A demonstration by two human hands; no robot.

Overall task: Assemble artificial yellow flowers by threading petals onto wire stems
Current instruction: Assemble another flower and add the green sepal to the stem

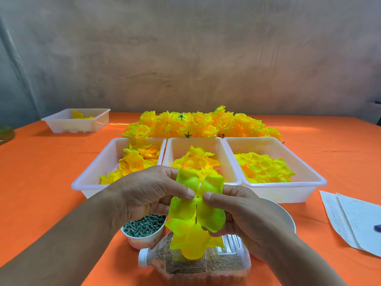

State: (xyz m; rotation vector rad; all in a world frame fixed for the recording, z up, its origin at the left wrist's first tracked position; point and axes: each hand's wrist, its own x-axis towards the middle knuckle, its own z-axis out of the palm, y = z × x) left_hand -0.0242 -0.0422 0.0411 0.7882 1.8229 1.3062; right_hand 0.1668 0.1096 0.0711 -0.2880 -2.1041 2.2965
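Here, above the bottle [206,267], left hand [150,195] and right hand [245,213] pinch a petal piece [212,183] taut — seemingly to bare its hole.

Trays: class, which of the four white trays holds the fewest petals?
The far-left tray, standing alone: only a few petals lie in it, while the three near trays hold heaps.

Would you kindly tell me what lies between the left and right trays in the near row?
In the head view, a third white tray holding yellow petals sits between the left tray and right tray.
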